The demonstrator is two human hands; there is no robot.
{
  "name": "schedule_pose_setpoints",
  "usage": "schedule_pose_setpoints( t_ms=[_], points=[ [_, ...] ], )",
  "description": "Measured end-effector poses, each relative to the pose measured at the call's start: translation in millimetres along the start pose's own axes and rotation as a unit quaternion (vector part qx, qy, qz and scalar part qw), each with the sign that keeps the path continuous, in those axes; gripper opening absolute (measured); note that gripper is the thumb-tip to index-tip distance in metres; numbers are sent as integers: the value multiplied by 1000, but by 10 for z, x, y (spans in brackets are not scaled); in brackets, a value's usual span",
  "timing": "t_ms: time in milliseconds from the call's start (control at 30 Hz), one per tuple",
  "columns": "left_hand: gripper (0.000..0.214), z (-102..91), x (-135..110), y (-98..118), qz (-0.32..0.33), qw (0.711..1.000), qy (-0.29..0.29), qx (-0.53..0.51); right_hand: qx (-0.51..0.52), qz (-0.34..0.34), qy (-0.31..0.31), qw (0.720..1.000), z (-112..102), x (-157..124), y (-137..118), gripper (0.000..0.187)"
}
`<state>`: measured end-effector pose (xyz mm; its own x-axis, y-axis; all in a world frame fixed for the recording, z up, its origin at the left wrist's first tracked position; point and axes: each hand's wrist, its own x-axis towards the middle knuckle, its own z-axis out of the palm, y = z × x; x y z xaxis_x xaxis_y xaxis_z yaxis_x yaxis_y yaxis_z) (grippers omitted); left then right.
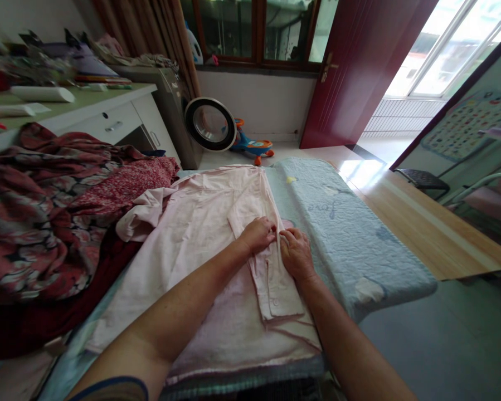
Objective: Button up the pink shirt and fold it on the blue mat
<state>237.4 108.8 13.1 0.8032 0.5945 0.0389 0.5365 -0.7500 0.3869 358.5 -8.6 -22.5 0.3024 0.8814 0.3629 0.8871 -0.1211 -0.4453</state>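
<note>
A pale pink long-sleeved shirt (191,234) lies spread out on a light blue quilted cover (337,223). Its right-hand sleeve is folded back over the body, and the buttoned cuff (275,303) points toward me. On the other side, the second sleeve (144,214) is crumpled against a heap of clothes. My left hand (259,235) pinches the folded sleeve near the shirt's right edge. Close beside it, my right hand (296,253) has its fingers closed on the same edge from the right. The fingertips of both hands are partly hidden.
Red floral clothes (45,211) are heaped at the left, beside a white cabinet (120,120) with a cluttered top. Behind stand a front-loading washer with its round door (210,124) open and a blue-orange ride-on toy (252,145). A wooden board (426,223) lies right of the cover.
</note>
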Motion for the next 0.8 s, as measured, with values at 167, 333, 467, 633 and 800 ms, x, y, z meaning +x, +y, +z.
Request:
schedule_pose_setpoints(
  t_ms=[167, 333, 467, 633, 800],
  points=[
    [18, 11, 13, 69, -77, 997, -25, 5, -13, 1, -5, 1000, -8, -9, -16, 30],
    [16, 5, 37, 52, -90, 995, -31, 4, -27, 6, -21, 999, -31, -6, -35, 31],
    [15, -27, -1, 11, -77, 997, -31, -5, -41, 9, -27, 999, -44, -4, -61, 28],
    [12, -85, -75, -2, -65, 998, -14, -6, -55, 12, -36, 998, -49, -2, -79, 28],
    [10, -130, -150, -18, -45, 998, 27, 19, -74, 10, -60, 995, -77, -2, -104, 33]
  ],
)
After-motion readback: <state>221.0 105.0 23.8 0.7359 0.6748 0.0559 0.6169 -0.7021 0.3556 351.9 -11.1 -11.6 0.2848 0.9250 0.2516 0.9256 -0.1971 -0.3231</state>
